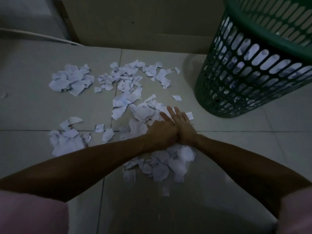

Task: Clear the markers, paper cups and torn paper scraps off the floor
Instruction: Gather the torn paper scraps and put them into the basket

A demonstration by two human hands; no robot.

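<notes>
Many paper scraps (121,92) across tiled floor (33,107)

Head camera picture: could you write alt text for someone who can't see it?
Two bare hands, the left and the right, meet on torn paper scraps scattered over a dim tiled floor, the right with straight fingers. A green slotted basket, holding paper, stands to the right.

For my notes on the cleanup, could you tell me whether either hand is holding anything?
Nothing is clearly held: the right hand lies flat, fingers straight, on the paper scraps; the left hand presses there too, its grip hidden.
</notes>
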